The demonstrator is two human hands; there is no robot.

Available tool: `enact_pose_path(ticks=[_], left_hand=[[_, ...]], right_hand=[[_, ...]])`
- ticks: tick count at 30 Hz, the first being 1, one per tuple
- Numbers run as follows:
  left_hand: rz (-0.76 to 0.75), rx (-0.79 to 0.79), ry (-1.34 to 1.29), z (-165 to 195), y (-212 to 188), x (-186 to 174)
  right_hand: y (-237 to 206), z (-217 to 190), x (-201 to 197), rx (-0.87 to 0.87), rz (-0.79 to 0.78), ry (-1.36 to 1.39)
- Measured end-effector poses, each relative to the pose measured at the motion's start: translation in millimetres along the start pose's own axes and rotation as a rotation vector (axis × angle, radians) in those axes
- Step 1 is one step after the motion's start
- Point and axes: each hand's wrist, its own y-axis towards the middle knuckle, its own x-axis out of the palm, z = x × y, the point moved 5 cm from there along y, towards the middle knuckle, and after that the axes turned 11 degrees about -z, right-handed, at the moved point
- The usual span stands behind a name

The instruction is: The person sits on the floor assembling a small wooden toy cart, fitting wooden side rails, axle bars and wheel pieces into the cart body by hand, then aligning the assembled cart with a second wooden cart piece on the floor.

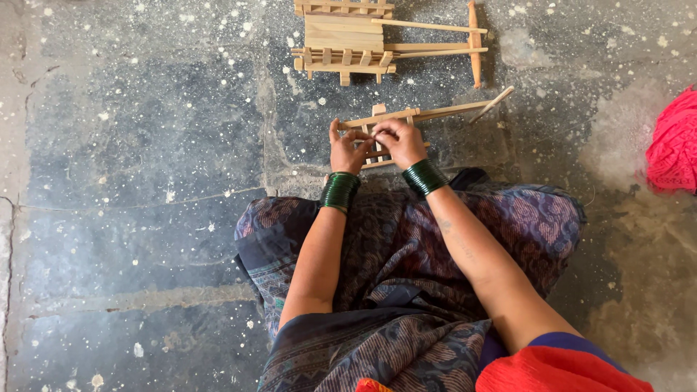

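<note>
You have a small frame of pale wooden sticks (406, 116) lying flat on the speckled grey floor just in front of your knees. Short crosspieces join its two rails like a ladder. Two long thin sticks run out from it to your right, meeting at a slanted end piece.

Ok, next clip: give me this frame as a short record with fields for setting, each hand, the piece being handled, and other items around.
setting: person seated on a speckled grey stone floor, patterned cloth over the lap
left hand: left hand rests on the small wooden frame, fingers curled at its slats
right hand: right hand pinches the same frame beside the left
handled piece: light wooden slat frame with two long sticks running right
wrists: green bangles on both
other items: finished wooden cart model further ahead; pink cloth at right edge
</note>
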Motion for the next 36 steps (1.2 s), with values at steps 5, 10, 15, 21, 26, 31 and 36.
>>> enact_pose_path(ticks=[5,10,15,21,26,31,36], left_hand=[[0.017,-0.019,0.096,-1,1,5],[0.007,-0.019,0.046,-6,2,4],[0.014,0.003,0.035,-9,2,5],[0.026,0.016,0.018,-8,1,5],[0.022,0.000,0.007,-10,1,6],[0.027,0.004,0.014,-14,4,8],[0.035,0.007,0.081,-15,6,8]], right_hand=[[26,-1,-35,0.003,0.140,0.029],[53,-18,-40,-0.093,0.142,-0.079],[52,-33,-29,-0.228,0.133,-0.352],[52,-36,-29,-0.220,0.117,-0.447],[56,-30,-29,-0.221,0.114,-0.333],[60,-22,-32,-0.169,0.116,-0.284],[61,-20,-31,-0.145,0.096,-0.238]])
